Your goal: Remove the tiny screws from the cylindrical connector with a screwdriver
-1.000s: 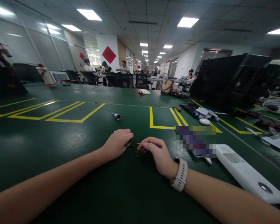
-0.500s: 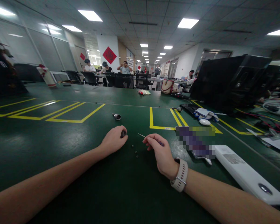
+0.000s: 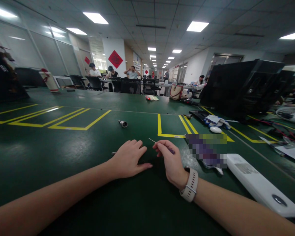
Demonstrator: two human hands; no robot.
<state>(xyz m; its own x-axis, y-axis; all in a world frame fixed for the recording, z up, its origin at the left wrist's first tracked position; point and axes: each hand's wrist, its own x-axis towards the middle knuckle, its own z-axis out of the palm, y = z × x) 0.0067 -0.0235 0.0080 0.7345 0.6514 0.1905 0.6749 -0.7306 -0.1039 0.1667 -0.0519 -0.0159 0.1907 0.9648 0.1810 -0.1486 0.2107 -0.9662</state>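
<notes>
The right hand [image 3: 170,162] is positioned above the green tabletop [image 3: 88,200], with its fingers clamped on a slim tool [image 3: 151,140]; the bare metal shaft is directed toward the far left, and a purple handle portion is partly enclosed by the hand. A pale watch [image 3: 189,184] is fastened at the right wrist. The left hand [image 3: 129,159] is placed palm down, low over the tabletop, with the thumb held apart from the other fingers. A small dark part [image 3: 143,161] is seen in the gap between thumb and forefinger; whether it is touched cannot be told. The end of a metal piece [image 3: 113,153] is exposed just beside the left hand, on its outer side, and the remainder is hidden by the hand. A metal fitting [image 3: 123,123] is located on its side beyond the left hand, well apart from it. To the right of the right hand, a purple packet [image 3: 203,150], partly pixelated, is laid near one end of a long white device [image 3: 263,183]. A white oval object [image 3: 215,129] is situated beyond the packet, near a white and blue cloth item [image 3: 215,120].
</notes>
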